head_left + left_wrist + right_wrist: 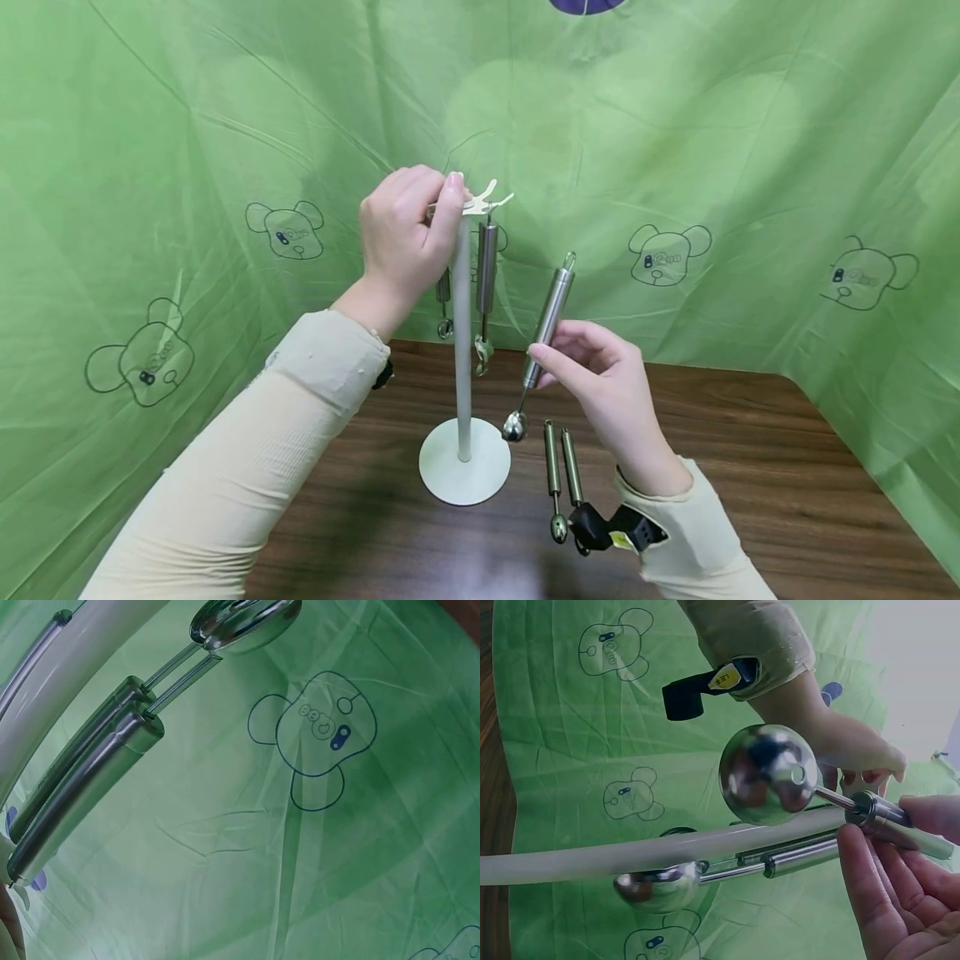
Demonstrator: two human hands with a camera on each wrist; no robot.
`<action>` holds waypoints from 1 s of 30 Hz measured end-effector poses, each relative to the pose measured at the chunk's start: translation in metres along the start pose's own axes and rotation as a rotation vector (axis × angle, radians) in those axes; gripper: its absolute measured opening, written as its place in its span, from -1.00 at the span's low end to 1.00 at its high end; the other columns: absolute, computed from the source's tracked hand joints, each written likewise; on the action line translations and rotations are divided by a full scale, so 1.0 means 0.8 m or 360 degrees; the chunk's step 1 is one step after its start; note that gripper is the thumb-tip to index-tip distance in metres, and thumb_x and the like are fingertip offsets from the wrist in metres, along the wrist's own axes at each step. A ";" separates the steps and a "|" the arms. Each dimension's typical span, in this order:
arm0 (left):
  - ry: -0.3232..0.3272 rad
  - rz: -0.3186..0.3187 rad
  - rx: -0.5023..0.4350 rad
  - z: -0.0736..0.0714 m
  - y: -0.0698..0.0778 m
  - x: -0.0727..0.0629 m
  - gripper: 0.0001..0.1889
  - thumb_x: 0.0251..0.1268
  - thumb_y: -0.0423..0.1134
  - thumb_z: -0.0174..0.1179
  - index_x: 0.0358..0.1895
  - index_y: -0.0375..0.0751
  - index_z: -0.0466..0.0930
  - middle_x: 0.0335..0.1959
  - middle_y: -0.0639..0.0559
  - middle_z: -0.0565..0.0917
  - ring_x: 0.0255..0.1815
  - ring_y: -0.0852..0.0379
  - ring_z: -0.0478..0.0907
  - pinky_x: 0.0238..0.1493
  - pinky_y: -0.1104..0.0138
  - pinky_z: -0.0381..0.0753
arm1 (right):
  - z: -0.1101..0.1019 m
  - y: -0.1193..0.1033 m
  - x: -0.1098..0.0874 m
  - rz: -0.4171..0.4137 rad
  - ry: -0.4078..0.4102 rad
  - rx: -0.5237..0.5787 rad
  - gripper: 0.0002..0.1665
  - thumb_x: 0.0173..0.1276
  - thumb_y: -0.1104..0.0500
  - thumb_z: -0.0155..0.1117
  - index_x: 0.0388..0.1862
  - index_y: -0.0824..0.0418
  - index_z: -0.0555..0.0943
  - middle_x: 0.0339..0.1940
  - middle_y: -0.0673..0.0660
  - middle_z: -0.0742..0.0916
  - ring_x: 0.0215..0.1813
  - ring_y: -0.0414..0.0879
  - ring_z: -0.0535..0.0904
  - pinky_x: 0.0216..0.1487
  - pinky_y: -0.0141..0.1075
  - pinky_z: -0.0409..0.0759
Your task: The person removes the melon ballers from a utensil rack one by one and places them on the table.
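My left hand grips the top of a white hook stand, its fingers curled over some of the hooks. In my right hand a steel melon baller is pinched by its handle, thumb against fingers. It tilts right of the pole, loop up and scoop down, apart from the hooks. The right wrist view shows a small hole in its round scoop. Another melon baller hangs from a hook right of the pole. More utensils hang beneath my left hand, partly hidden.
Two more steel scoops lie on the dark wood table, one partly covered by the right wrist camera. The stand's round white base is left of them. Green cloth with bear drawings encloses the table behind and at the sides.
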State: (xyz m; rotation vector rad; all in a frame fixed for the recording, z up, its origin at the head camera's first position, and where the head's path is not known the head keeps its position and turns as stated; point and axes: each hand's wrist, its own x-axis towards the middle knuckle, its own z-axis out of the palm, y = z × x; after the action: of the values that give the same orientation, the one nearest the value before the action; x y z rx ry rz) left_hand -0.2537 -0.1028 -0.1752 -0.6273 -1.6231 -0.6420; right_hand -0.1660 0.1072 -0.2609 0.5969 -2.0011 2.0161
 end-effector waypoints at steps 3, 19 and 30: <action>0.0001 0.0002 0.0003 0.001 0.001 0.000 -0.58 0.37 -0.19 -0.08 -0.56 -0.30 0.65 -0.63 -0.11 0.64 -0.64 0.01 0.39 -0.55 0.27 0.26 | -0.004 0.007 -0.009 0.0005 0.0021 -0.0003 -0.80 0.24 0.39 0.36 -0.14 0.40 0.64 -0.41 0.00 0.74 -0.47 -0.12 0.67 -0.31 -0.20 0.72; 0.0011 -0.0016 -0.0010 -0.004 0.003 0.001 -0.58 0.36 -0.19 -0.09 -0.53 -0.32 0.66 -0.60 -0.14 0.66 -0.63 0.00 0.39 -0.54 0.27 0.27 | -0.015 0.035 -0.062 0.0111 0.0212 0.0043 -0.84 0.24 0.44 0.34 -0.18 0.41 0.64 -0.46 0.06 0.75 -0.50 -0.12 0.68 -0.39 -0.24 0.71; 0.0005 -0.0029 -0.0002 -0.005 0.004 -0.001 -0.58 0.36 -0.18 -0.09 -0.52 -0.31 0.67 -0.60 -0.13 0.67 -0.62 0.01 0.41 -0.54 0.26 0.27 | -0.034 0.062 -0.076 0.0190 0.0354 0.0018 -0.85 0.22 0.45 0.34 -0.20 0.39 0.67 -0.48 0.05 0.75 -0.52 -0.14 0.67 -0.36 -0.26 0.70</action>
State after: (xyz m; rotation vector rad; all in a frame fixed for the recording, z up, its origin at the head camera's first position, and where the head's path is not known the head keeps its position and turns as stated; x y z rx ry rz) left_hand -0.2486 -0.1034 -0.1750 -0.6128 -1.6271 -0.6568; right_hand -0.1372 0.1397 -0.3316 0.2471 -1.9348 2.0598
